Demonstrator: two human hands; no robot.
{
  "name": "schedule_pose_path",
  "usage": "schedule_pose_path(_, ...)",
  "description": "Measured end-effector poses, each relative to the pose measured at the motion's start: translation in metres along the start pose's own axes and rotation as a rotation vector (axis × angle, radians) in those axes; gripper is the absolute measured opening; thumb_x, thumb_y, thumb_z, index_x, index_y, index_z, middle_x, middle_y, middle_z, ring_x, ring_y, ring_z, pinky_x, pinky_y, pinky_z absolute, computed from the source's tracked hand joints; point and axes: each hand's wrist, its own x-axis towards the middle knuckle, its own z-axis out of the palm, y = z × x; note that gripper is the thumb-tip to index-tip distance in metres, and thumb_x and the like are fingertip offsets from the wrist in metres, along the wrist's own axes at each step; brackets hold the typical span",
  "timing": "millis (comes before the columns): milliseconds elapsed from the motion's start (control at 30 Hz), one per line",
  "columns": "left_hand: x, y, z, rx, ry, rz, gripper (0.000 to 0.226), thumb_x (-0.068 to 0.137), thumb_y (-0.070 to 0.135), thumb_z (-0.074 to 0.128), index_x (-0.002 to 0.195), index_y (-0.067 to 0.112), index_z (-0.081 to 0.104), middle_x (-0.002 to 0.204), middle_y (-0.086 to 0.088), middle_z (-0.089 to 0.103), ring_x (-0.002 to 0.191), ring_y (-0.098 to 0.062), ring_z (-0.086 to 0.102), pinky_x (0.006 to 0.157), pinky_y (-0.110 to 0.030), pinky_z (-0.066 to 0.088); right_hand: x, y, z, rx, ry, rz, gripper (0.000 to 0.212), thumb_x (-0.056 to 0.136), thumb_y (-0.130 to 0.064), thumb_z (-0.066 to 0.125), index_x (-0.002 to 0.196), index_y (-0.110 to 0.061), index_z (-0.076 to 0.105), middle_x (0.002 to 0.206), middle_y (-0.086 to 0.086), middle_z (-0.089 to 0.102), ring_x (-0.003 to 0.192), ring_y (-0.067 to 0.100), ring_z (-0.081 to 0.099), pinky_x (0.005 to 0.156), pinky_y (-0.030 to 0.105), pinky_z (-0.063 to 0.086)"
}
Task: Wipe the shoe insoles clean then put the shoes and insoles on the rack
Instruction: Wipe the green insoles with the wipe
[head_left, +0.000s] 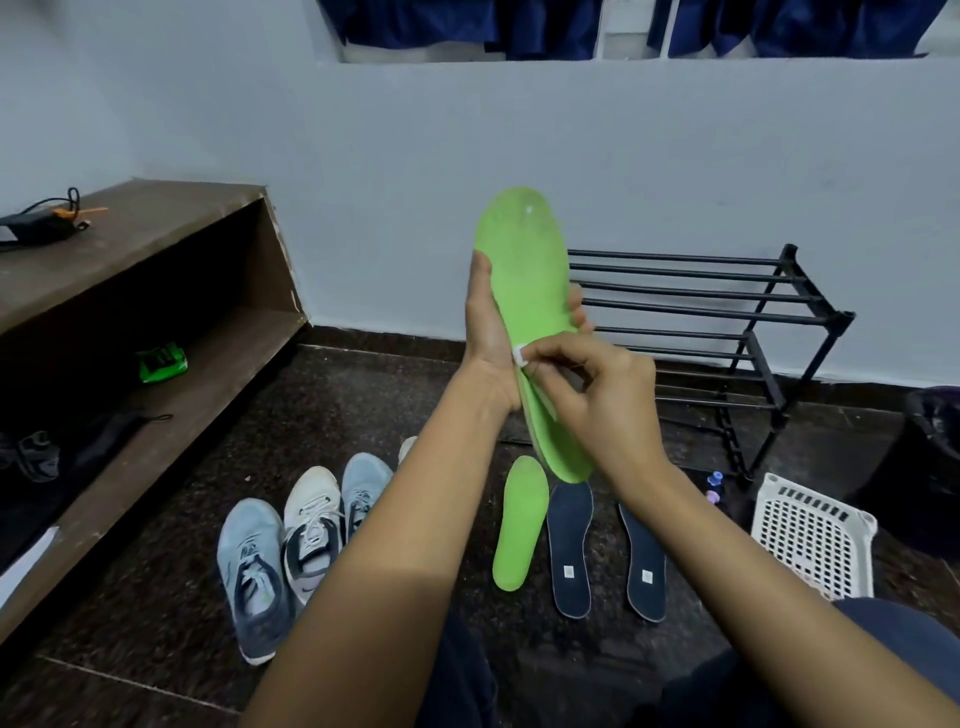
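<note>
Insole (524, 270), green, held upright in front of the black rack (727, 312): left hand (485, 332) curled round its edge, right hand (597, 395) pinching a small white scrap (519, 355) against its middle, which that hand partly hides. On the floor: second green insole (519, 525); two dark insoles (570, 545) with white heel labels, writing too small to read; shoes (306, 525) in a row, the farthest mostly hidden behind the left forearm.

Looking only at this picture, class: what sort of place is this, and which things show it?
Probably a shoe-storage corner of a home: a black shoe rack stands by the wall, sneakers sit in a row on the floor, and a wooden shelf runs along the left.
</note>
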Motion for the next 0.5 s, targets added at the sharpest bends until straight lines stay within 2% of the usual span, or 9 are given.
schedule_pose_path(200,0.006,0.018,-0.014,-0.090,0.010,0.119,0.081,0.083,0.080,0.028,0.093,0.005,0.057,0.075,-0.013,0.055,0.063,-0.024,0.049,0.063,-0.033,0.044,-0.022,-0.001,0.004,0.008,-0.099,-0.068,0.012,0.079,0.000,0.072,0.086,-0.010,0.075,0.083,-0.008,0.070,0.084,-0.001,0.063,0.076,0.004,0.043)
schedule_pose_path(400,0.004,0.002,0.000,-0.081,0.025,0.115,0.082,0.083,0.080,0.026,0.091,0.005,0.056,0.073,-0.012,0.053,0.059,-0.022,0.049,0.058,-0.029,0.044,-0.011,0.007,0.000,-0.091,0.016,-0.110,0.014,0.076,0.001,0.070,0.085,-0.009,0.075,0.082,0.000,0.073,0.080,0.002,0.062,0.077,0.004,0.043)
schedule_pose_path(433,0.002,-0.004,0.003,-0.065,0.042,0.098,0.081,0.083,0.080,0.026,0.087,0.005,0.057,0.072,-0.011,0.053,0.058,-0.022,0.050,0.058,-0.029,0.044,-0.006,0.010,0.000,-0.115,0.042,-0.113,0.014,0.076,0.000,0.069,0.085,-0.009,0.075,0.083,0.001,0.073,0.079,0.003,0.063,0.078,0.006,0.044)
schedule_pose_path(500,-0.001,-0.018,0.007,0.012,0.103,0.058,0.078,0.084,0.079,0.028,0.081,0.008,0.060,0.070,-0.009,0.055,0.058,-0.020,0.054,0.058,-0.028,0.045,0.007,0.016,-0.002,-0.154,0.067,-0.107,0.015,0.076,-0.001,0.066,0.087,-0.009,0.074,0.083,0.003,0.073,0.077,0.011,0.066,0.077,0.019,0.050)
